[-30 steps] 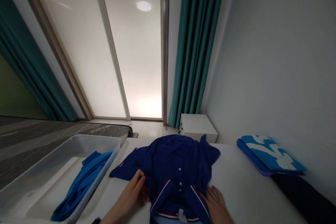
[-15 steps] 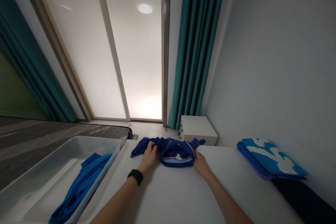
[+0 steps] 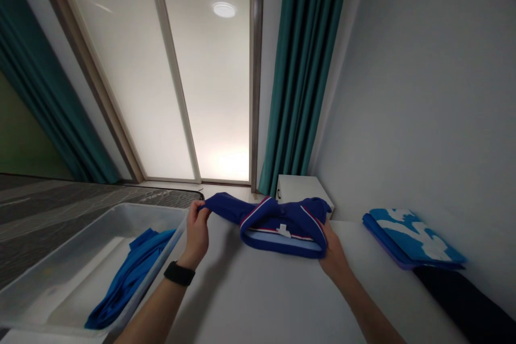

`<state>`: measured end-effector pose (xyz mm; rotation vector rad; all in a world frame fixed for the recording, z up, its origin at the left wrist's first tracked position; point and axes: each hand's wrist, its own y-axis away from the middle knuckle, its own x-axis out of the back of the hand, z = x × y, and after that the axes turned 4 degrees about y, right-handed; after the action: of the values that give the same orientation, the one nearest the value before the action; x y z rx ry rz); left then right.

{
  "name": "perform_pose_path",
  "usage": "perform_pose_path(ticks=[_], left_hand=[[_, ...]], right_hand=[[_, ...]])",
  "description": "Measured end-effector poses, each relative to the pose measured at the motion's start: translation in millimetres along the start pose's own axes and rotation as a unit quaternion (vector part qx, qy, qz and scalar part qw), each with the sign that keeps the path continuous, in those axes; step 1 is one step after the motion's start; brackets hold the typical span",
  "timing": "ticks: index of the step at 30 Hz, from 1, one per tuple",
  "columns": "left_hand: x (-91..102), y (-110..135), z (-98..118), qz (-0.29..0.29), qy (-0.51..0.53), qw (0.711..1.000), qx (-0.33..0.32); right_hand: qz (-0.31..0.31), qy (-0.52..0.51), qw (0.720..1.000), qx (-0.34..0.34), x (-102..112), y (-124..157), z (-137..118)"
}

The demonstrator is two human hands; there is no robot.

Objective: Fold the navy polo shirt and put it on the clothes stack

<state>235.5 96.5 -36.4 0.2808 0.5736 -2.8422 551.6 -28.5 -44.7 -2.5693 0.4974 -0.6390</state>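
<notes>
Sleeve [image 3: 226,208] pinched in my left hand [image 3: 197,231], right hand [image 3: 334,251] closed on cloth by the collar [image 3: 314,222] (fingertips hidden), I held the blue shirt [image 3: 268,222] above the white table [image 3: 262,298]; straightening seemed the step, the next move likely needing even tension

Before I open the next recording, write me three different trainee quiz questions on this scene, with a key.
1. Multiple choice: what colour is the cloth in the clear bin? a) red b) blue c) yellow
2. True or false: only the left hand is holding the dark-blue shirt.
3. Short answer: what small white item shows inside the collar?

Key: 1 b; 2 false, the right hand holds it too; 3 a label.
</notes>
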Motion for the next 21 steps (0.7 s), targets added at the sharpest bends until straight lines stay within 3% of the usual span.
perform_pose_path(ticks=[3, 7, 10, 13, 15, 18, 21], left_hand=[[29.4, 24, 4, -0.039, -0.094, 0.995, -0.007], [61.8, 60, -15, -0.117, -0.205, 0.971, 0.049], [75.5, 80, -27, -0.216, -0.316, 0.92, 0.083], [81.2, 95, -23, -0.239, -0.465, 0.851, 0.054], [79.7, 104, -13, -0.243, -0.509, 0.826, 0.015], [68.7, 117, -1, -0.296, -0.48, 0.824, -0.045], [51.7, 129, 3, -0.35, -0.435, 0.828, -0.056]], right_hand=[[-0.041, 0.133, 0.99, 0.019, 1, 46, -1], [-0.152, 0.281, 0.948, 0.011, -16, 103, 20], [-0.19, 0.368, 0.91, 0.013, -25, 123, 30], [-0.175, 0.408, 0.896, 0.014, -24, 128, 33], [-0.145, 0.405, 0.902, 0.011, -19, 128, 35], [-0.08, 0.369, 0.926, -0.01, -11, 131, 35], [-0.029, 0.317, 0.947, -0.037, -12, 138, 28]])
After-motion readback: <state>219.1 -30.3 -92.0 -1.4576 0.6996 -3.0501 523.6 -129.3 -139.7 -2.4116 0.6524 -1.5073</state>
